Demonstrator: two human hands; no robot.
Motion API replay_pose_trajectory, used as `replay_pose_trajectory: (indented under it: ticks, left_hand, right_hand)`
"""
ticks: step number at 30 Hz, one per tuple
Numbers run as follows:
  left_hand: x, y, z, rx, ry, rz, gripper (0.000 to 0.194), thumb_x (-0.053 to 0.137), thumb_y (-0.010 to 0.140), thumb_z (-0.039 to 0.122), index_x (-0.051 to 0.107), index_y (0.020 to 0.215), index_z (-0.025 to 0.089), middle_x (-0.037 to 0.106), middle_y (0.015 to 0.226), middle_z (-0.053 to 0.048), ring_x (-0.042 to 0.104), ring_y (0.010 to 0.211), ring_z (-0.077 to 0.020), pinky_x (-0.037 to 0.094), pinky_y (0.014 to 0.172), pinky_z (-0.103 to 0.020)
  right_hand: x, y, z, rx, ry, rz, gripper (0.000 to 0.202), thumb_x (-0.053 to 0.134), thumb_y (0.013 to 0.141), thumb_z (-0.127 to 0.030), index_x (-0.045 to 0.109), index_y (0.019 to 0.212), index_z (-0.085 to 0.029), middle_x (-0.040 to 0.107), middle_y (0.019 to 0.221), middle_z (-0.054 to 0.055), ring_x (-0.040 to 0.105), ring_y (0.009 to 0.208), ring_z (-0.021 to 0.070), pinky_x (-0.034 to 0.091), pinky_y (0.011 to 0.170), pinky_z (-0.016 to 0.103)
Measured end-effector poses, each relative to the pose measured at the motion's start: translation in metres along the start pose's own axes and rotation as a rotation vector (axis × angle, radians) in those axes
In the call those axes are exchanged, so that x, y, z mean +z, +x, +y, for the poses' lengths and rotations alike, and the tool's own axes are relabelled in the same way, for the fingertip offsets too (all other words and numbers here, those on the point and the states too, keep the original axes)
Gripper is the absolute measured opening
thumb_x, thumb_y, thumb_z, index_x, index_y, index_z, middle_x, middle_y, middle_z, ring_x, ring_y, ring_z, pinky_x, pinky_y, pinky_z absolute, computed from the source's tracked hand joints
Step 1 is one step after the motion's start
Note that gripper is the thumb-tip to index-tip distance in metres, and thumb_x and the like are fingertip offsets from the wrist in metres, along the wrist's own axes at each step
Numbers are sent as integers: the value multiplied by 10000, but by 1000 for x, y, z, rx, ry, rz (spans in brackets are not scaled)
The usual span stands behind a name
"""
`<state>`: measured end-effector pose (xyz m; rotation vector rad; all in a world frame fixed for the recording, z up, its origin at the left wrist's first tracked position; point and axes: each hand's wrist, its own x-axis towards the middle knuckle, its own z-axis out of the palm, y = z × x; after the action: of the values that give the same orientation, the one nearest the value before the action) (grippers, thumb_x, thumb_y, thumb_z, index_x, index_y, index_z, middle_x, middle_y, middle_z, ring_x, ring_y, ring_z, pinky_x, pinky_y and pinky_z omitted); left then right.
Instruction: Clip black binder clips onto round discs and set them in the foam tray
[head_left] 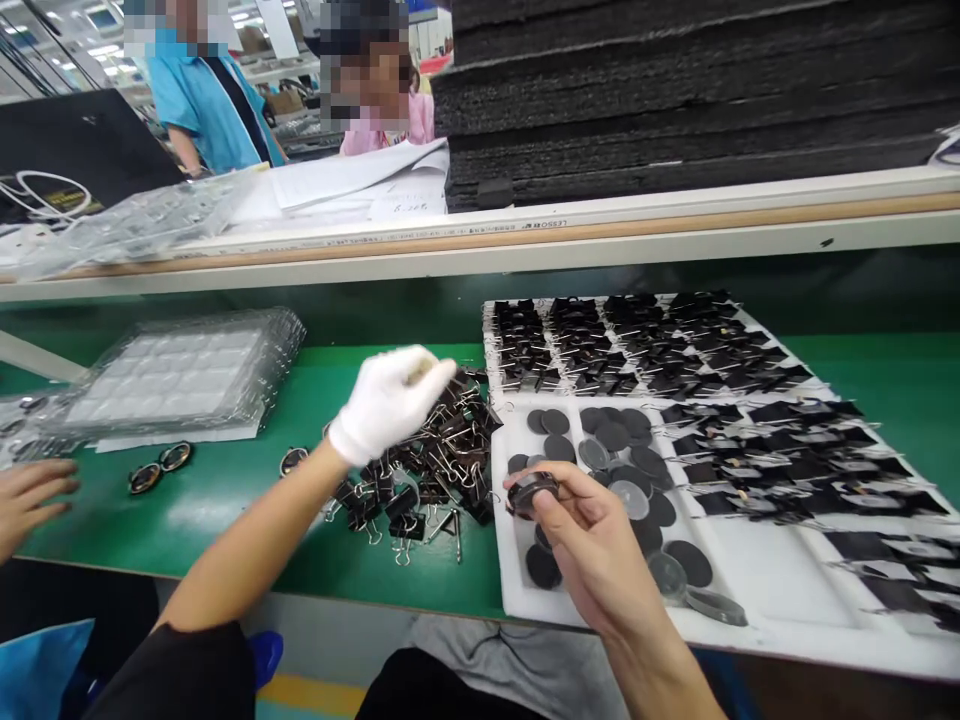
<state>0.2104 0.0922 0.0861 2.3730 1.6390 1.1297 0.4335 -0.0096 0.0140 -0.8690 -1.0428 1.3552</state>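
My left hand (394, 400), in a white glove with bare fingertips, is above a heap of black binder clips (457, 440). Its fingers are pressed together, and whatever may be between them is hidden. My right hand (592, 530) is bare and grips a round black part (532, 490) by its edge between thumb and fingers. Below that hand, a white foam tray (517, 590) holds loose black discs (688, 563) and clear round pieces (632, 499). Rows of clipped black parts (660, 345) fill its far and right sections.
At left are stacked clear plastic trays (187, 375) and round ringed parts (177, 456). A co-worker's hand (34, 500) reaches in there. A shelf (600, 232) crosses above the green table (225, 520), carrying black foam sheets (675, 100) and papers (345, 185). Two people stand beyond.
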Motion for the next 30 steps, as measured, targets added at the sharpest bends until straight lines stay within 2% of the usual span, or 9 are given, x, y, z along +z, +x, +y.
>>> replay_pose_trajectory:
  ticks: [3, 7, 10, 15, 20, 22, 25, 27, 30]
  left_hand:
    - [-5, -43, 41, 66, -120, -26, 333, 567, 971, 416, 625, 695, 238, 656, 668, 5, 570, 607, -131, 442, 637, -284]
    - [-8, -74, 52, 159, -189, -111, 270, 521, 967, 310, 664, 744, 258, 678, 672, -2, 587, 604, -135, 439, 624, -292]
    - [-16, -73, 42, 110, -201, -250, 299, 621, 839, 366, 551, 587, 220, 549, 521, 27, 455, 489, -109, 351, 523, -279]
    - [-21, -66, 43, -44, -177, -686, 532, 815, 596, 518, 419, 492, 178, 363, 436, 83, 269, 444, -53, 186, 433, -240]
    - [-18, -72, 58, -29, -132, -739, 571, 744, 686, 552, 370, 480, 173, 272, 423, 82, 222, 440, -51, 154, 423, -250]
    - [-17, -73, 60, -23, -108, -720, 518, 681, 755, 497, 360, 504, 177, 277, 436, 78, 235, 445, -56, 175, 438, -252]
    - [-16, -70, 56, -93, -116, -709, 421, 586, 835, 431, 366, 570, 188, 352, 483, 75, 285, 478, -66, 235, 473, -244]
    - [-14, -68, 53, -167, -159, -741, 390, 533, 874, 414, 365, 600, 194, 398, 519, 71, 323, 504, -73, 270, 492, -239]
    - [-10, -66, 51, -224, -236, -807, 386, 491, 906, 434, 383, 621, 197, 452, 552, 65, 374, 529, -83, 305, 511, -238]
  right_hand:
    - [12, 3, 3, -60, 79, -84, 201, 762, 878, -411, 704, 967, -241, 728, 1204, 92, 707, 1098, 236, 592, 921, 391]
    - [13, 1, 2, -110, 50, -152, 109, 752, 895, -323, 724, 987, -270, 739, 934, 31, 722, 931, 169, 589, 812, 269]
    - [6, -4, -8, -114, 4, -197, 90, 764, 879, -267, 751, 967, -281, 751, 982, 30, 729, 943, 156, 578, 832, 238]
    - [0, -11, -26, 38, -185, -319, 102, 795, 810, -223, 774, 903, -259, 748, 1020, 43, 721, 923, 173, 580, 796, 246]
    - [-6, -10, -29, 135, -226, -387, 93, 773, 847, -284, 761, 934, -254, 734, 989, 37, 688, 862, 150, 558, 748, 237]
    - [-9, -9, -29, 163, -185, -374, 110, 789, 847, -313, 758, 935, -255, 731, 995, 32, 676, 843, 130, 549, 735, 221]
    - [-12, -5, -29, 173, -69, -230, 164, 811, 838, -358, 760, 956, -256, 727, 1082, 38, 678, 926, 132, 559, 808, 228]
    - [-15, -1, -30, 190, 12, -121, 211, 820, 830, -399, 755, 966, -251, 724, 1031, 35, 671, 901, 133, 577, 803, 248]
    - [-18, 4, -29, 247, 87, -61, 269, 846, 796, -437, 739, 931, -230, 706, 879, 22, 645, 791, 123, 589, 718, 254]
